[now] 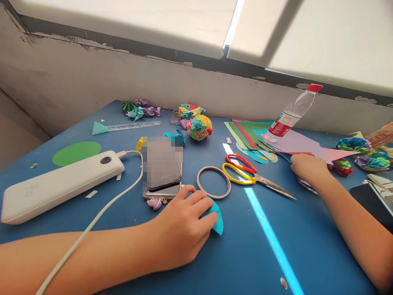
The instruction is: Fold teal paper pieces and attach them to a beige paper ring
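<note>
Blue paper piece [218,225] sits under the left hand [187,221], well in from the far edge of the tabletop [245,254] and just nearer than the ring [199,181]. The left hand, palm down, has its fingers bent close and appears to grip the paper, whose curved rim pokes out past them. It should handle as light and fairly crisp, easy to crease or tear and apt to slide; the rim is the best place to pinch, gently. The right hand [310,170] is loosely curled beside the coloured sheets [294,141], beyond the scissors [259,179]; its fingertips are hidden, so I cannot tell what it holds.
</note>
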Available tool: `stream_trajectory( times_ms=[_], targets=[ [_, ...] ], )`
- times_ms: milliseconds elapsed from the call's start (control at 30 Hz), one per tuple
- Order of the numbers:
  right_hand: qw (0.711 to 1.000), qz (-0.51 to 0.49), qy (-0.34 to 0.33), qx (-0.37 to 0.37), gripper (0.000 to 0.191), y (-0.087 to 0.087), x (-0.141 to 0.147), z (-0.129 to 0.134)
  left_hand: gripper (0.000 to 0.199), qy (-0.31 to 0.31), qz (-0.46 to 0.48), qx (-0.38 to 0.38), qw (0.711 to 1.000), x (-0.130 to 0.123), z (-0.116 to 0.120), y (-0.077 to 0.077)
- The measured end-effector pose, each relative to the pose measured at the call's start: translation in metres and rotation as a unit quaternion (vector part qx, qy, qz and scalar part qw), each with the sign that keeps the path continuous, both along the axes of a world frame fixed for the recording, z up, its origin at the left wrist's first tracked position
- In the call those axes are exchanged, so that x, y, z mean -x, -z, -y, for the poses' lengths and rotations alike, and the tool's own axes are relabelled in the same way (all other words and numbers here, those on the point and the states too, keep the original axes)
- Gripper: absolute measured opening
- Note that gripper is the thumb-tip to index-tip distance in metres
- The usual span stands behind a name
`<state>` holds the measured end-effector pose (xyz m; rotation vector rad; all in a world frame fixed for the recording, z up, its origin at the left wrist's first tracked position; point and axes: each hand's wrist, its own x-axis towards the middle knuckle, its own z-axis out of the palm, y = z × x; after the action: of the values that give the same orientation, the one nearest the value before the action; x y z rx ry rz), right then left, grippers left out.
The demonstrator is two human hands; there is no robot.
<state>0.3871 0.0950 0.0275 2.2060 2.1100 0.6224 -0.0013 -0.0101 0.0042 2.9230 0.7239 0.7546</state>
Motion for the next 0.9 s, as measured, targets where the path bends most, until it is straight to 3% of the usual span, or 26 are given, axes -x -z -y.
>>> stream_trajectory(
  times_ms=[100, 267, 400, 500, 600, 667, 700, 767, 900],
  targets=[
    [0.997, 0.042, 0.019, 0.061, 0.025, -0.006, 0.015, 0.006, 0.017, 0.011, 0.014, 0.018, 1.000, -0.001, 0.000, -0.003],
    [0.992, 0.085, 0.018, 0.087, 0.021, -0.013, 0.051, 0.018, 0.020, 0.036, 0.014, -0.028, 0.999, -0.001, -0.002, 0.000],
    [0.991, 0.118, 0.049, 0.045, 0.025, -0.022, 0.064, 0.027, 0.022, 0.058, 0.011, -0.097, 0.993, 0.001, -0.003, 0.002],
    [0.987, 0.149, 0.037, -0.041, 0.028, -0.029, 0.069, 0.029, 0.026, 0.071, -0.004, -0.108, 0.992, 0.002, -0.004, -0.001],
    [0.960, 0.165, -0.077, -0.211, 0.027, -0.028, 0.080, 0.037, 0.028, 0.074, -0.035, -0.101, 0.992, 0.001, -0.002, -0.006],
    [0.902, 0.175, -0.231, -0.321, 0.017, -0.026, 0.095, 0.051, 0.029, 0.070, -0.067, -0.114, 0.989, 0.000, 0.001, -0.009],
    [0.867, 0.186, -0.314, -0.339, 0.016, -0.025, 0.104, 0.062, 0.028, 0.068, -0.083, -0.130, 0.986, 0.000, 0.004, -0.010],
    [0.831, 0.165, -0.435, -0.304, 0.024, -0.022, 0.125, 0.085, 0.027, 0.070, -0.103, -0.172, 0.977, 0.000, 0.010, -0.010],
    [0.837, 0.025, -0.524, -0.157, 0.030, -0.008, 0.163, 0.121, 0.025, 0.096, -0.084, -0.254, 0.959, 0.003, 0.021, -0.009]
  ],
)
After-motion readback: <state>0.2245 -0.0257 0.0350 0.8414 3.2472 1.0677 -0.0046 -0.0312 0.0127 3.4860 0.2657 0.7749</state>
